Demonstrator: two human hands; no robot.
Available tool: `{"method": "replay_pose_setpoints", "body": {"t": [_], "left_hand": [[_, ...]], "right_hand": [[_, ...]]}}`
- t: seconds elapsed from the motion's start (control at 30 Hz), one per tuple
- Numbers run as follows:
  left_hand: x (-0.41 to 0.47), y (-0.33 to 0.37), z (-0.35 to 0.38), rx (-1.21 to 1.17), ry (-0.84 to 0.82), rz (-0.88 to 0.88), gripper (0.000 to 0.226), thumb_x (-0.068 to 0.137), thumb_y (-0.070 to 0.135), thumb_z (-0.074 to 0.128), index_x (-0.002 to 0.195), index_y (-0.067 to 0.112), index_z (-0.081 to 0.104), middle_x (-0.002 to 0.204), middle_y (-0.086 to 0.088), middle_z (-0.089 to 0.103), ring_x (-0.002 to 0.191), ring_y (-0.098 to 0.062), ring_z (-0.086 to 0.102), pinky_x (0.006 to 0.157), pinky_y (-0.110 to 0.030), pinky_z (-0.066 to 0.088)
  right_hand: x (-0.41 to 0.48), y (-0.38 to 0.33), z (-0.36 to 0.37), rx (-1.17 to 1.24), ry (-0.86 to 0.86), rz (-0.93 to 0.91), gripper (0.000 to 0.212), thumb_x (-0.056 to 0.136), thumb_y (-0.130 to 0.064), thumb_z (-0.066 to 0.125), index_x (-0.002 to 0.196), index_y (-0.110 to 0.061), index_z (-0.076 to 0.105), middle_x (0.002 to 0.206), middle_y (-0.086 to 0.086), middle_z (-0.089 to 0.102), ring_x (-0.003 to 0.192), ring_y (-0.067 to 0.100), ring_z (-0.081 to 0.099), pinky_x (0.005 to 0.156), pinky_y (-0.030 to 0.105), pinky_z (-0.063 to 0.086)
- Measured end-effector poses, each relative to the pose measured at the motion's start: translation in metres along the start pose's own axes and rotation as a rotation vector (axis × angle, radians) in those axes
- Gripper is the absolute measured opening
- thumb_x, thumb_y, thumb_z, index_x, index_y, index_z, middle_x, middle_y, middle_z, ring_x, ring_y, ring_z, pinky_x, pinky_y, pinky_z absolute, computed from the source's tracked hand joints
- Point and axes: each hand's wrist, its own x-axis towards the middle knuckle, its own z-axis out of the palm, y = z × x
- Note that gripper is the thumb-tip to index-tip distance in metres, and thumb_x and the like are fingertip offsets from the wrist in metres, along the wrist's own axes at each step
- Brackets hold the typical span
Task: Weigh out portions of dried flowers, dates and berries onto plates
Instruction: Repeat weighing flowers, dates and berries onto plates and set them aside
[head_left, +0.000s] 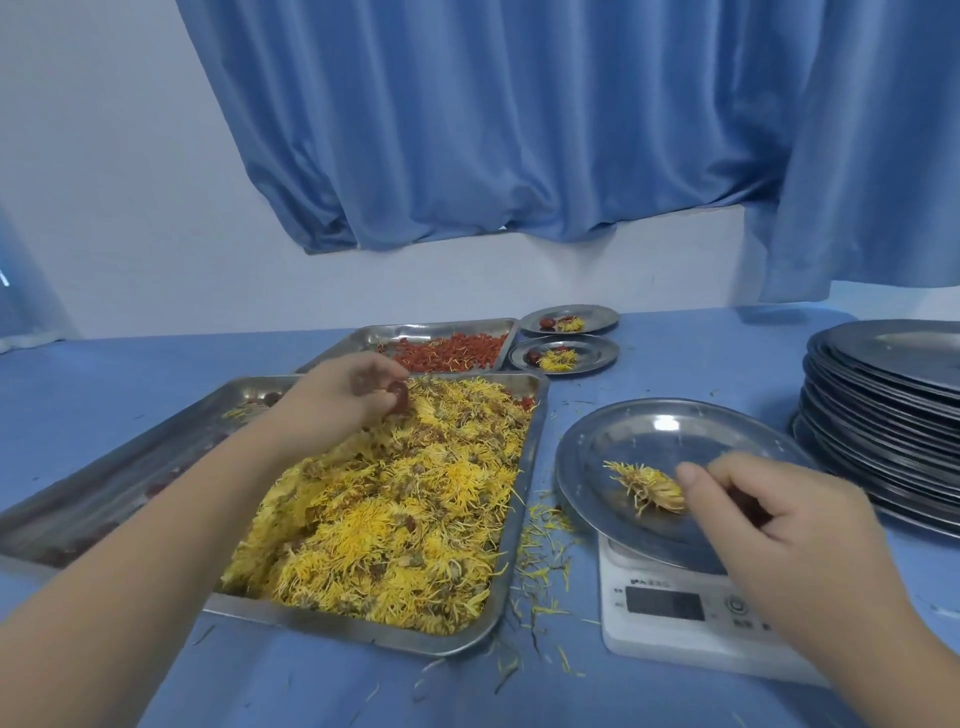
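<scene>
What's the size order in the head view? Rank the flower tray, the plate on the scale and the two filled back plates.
1. flower tray
2. plate on the scale
3. nearer back plate and farther back plate: alike, not ranked. Farthest from the camera, so true size unsure.

A pale wall (104, 182) is seen behind a blue table (701, 358), by which the whole width of the view is taken up. High on the wall a blue curtain (493, 114) is hung in deep folds. Its hem is gathered unevenly just above a white ledge (680, 221), and its right part is let down lower, nearly to the table's far edge. A second strip of blue cloth (26, 291) is glimpsed at the left edge. The room is lit softly and evenly, and only faint shadows are cast.
</scene>
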Motion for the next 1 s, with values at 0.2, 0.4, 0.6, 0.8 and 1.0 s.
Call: {"method": "replay_pose_setpoints", "body": {"t": [0.2,0.4,0.6,0.8,1.0], "left_hand": [[-0.002,0.081,0.057,-0.108,-0.187,0.162,0.023,0.090,0.022,0.067,0.104,0.040,0.065,0.105,0.014,0.065,0.084,-0.009,0.069,0.078,-0.035,0.057],[0.007,0.125,0.107,0.058,-0.404,0.218,0.022,0.087,0.033,0.068,0.108,0.036,0.062,0.094,0.016,0.066,0.082,-0.014,0.064,0.079,-0.034,0.052],[0.036,0.130,0.093,0.323,-0.297,0.288,0.024,0.091,0.044,0.059,0.112,0.033,0.064,0.095,0.016,0.062,0.085,0.002,0.056,0.069,-0.019,0.044],[0.104,0.103,0.053,0.555,-0.101,0.152,0.017,0.091,0.029,0.052,0.091,0.021,0.067,0.093,0.001,0.065,0.085,-0.019,0.061,0.071,-0.033,0.051],[0.196,0.049,0.036,0.763,-0.068,-0.015,0.026,0.092,0.030,0.051,0.112,0.021,0.066,0.117,-0.004,0.063,0.094,-0.018,0.049,0.083,-0.032,0.044]], "right_hand": [[0.002,0.002,-0.008,0.089,0.047,0.061,0.042,0.086,-0.018,0.064,0.050,-0.010,0.044,0.052,0.006,0.043,0.046,0.011,0.035,0.047,0.020,0.028],[0.003,0.001,-0.012,0.190,0.092,0.106,0.042,0.086,-0.023,0.059,0.052,-0.006,0.045,0.050,0.007,0.038,0.045,0.007,0.031,0.044,0.017,0.025],[0.040,0.002,-0.021,0.295,0.077,0.136,0.045,0.085,-0.033,0.060,0.055,-0.001,0.050,0.051,0.010,0.040,0.045,0.004,0.032,0.043,0.014,0.027],[0.126,0.016,-0.007,0.354,-0.185,0.184,0.037,0.085,-0.042,0.062,0.069,-0.009,0.059,0.051,0.004,0.046,0.044,0.007,0.037,0.049,0.022,0.037],[0.151,0.053,0.026,0.240,-0.296,0.213,0.013,0.083,-0.031,0.062,0.070,-0.027,0.062,0.053,-0.012,0.056,0.044,0.002,0.044,0.048,0.013,0.033]]}}
